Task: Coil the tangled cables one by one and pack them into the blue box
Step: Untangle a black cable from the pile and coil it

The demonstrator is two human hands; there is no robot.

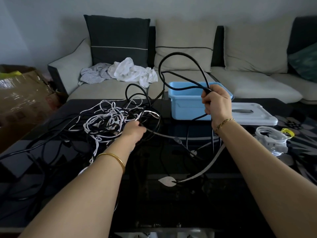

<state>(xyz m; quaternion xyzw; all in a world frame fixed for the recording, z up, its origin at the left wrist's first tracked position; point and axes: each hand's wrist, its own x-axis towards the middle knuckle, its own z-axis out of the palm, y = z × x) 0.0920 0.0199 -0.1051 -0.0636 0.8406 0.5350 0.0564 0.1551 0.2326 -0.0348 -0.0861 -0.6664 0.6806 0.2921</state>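
My right grip (216,102) is closed in a fist round the black cable (178,53), held up in front of the blue box (187,109); two or three passes of the cable are gathered in it, one big loop stands up and to the left above the fist, and a tail hangs below my wrist toward the surface (163,194); my left grip (135,129) is lower and to the left, fingers curled on a dark strand at the near edge of the tangle (109,121), which I take to be the free run of the same cable, though the fingertips are hidden behind the back of the hand.

What the next move turns on, as I judge it: the uncoiled length lies to the left and below my right grip, running across the surface into the heap of white and black cables, so its long axis goes roughly left to right between my two hands; my left grip is the nearer one to the snag, and it has to free and feed slack rightward while the right takes the next loop.

The box sits open just behind my right grip, touching nothing I hold; its pale lid (253,115) lies flat beside it on the right; a bundled white cable (271,140) rests near the lid, outside the box; I cannot see into the box.
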